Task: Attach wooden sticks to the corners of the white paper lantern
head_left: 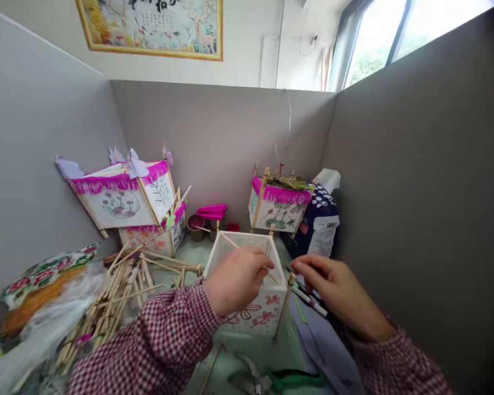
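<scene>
Green-handled pliers (292, 379) on green tabletop (227, 363), grey partitions (214, 142) around; left hand (239, 278), right hand (335, 285): grips unclear

I'd call this a craft workspace; grey partitions (222, 148) wall in the table (236, 346) before me; fringed, drawn-on boxes (119, 207), heaped sticks (115, 293) and green-handled pliers (296, 379) crowd it.

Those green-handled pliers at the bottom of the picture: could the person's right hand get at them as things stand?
Probably yes: the green-handled pliers lie nearer the person than the right hand, with nothing visible lying over their green part.
</scene>
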`<move>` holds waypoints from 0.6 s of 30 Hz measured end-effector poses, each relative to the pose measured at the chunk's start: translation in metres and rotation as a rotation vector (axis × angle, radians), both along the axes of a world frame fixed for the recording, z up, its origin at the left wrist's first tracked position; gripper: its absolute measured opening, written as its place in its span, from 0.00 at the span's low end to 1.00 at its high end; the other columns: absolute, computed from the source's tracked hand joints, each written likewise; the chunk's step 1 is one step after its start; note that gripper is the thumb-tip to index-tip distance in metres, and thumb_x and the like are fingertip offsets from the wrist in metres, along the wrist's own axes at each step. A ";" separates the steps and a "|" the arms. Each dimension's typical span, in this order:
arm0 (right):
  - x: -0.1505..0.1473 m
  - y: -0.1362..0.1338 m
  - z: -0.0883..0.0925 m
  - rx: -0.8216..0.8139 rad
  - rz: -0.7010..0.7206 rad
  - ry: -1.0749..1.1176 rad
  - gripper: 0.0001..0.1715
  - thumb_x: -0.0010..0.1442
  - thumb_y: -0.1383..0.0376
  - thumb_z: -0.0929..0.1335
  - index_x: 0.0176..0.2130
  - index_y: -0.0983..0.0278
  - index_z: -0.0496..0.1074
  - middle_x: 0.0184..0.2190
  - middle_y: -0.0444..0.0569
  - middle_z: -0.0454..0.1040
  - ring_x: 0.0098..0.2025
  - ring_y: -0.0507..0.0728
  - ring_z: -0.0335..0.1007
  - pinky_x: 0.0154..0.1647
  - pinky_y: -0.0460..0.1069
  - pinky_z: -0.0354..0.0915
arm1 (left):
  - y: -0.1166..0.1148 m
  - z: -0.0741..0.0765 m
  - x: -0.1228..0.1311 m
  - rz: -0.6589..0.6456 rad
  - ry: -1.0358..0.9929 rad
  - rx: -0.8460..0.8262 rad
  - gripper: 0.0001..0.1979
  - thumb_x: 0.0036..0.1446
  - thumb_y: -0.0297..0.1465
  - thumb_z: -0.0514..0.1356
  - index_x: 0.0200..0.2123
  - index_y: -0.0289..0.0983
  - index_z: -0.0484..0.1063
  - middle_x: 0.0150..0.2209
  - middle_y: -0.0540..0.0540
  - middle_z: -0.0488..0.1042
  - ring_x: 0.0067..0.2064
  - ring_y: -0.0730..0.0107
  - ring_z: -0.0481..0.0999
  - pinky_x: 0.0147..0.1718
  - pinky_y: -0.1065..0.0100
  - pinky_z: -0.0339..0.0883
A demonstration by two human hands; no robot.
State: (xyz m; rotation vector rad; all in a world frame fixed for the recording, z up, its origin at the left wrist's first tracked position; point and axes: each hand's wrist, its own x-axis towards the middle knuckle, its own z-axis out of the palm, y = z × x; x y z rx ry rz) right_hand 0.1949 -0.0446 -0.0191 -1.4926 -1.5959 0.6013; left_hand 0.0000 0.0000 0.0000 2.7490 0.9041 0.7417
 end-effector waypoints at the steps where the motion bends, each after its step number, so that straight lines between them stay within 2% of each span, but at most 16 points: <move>1: -0.002 -0.005 -0.011 0.007 0.034 0.035 0.15 0.57 0.55 0.62 0.34 0.62 0.70 0.22 0.42 0.68 0.24 0.51 0.62 0.22 0.44 0.58 | 0.002 -0.002 0.002 -0.010 0.006 -0.020 0.12 0.55 0.27 0.52 0.39 0.37 0.73 0.40 0.48 0.74 0.43 0.67 0.71 0.43 0.68 0.62; 4: -0.009 -0.016 -0.038 0.046 0.083 0.091 0.14 0.55 0.56 0.63 0.38 0.62 0.68 0.30 0.45 0.71 0.28 0.51 0.65 0.26 0.45 0.61 | 0.006 -0.007 0.007 -0.016 0.011 -0.084 0.12 0.53 0.26 0.54 0.38 0.37 0.74 0.39 0.48 0.75 0.39 0.68 0.72 0.39 0.69 0.64; 7: -0.018 -0.020 -0.053 0.103 0.052 0.069 0.14 0.55 0.57 0.65 0.39 0.62 0.66 0.32 0.45 0.70 0.29 0.51 0.65 0.26 0.45 0.61 | 0.008 -0.009 0.011 0.017 -0.007 -0.155 0.11 0.51 0.26 0.54 0.35 0.38 0.75 0.34 0.49 0.76 0.34 0.70 0.73 0.36 0.70 0.64; 13: -0.031 -0.018 -0.062 0.268 -0.064 0.030 0.12 0.56 0.59 0.64 0.40 0.62 0.63 0.31 0.45 0.69 0.29 0.51 0.65 0.29 0.46 0.62 | 0.011 -0.012 0.014 0.051 -0.050 -0.205 0.08 0.49 0.26 0.56 0.31 0.38 0.76 0.29 0.50 0.76 0.32 0.71 0.73 0.32 0.71 0.63; 18: -0.035 -0.014 -0.064 0.360 -0.075 0.005 0.12 0.56 0.62 0.64 0.42 0.62 0.62 0.29 0.43 0.67 0.26 0.49 0.62 0.27 0.45 0.62 | 0.013 -0.013 0.014 0.034 -0.077 -0.228 0.08 0.49 0.27 0.57 0.30 0.38 0.76 0.28 0.51 0.77 0.31 0.72 0.73 0.32 0.72 0.62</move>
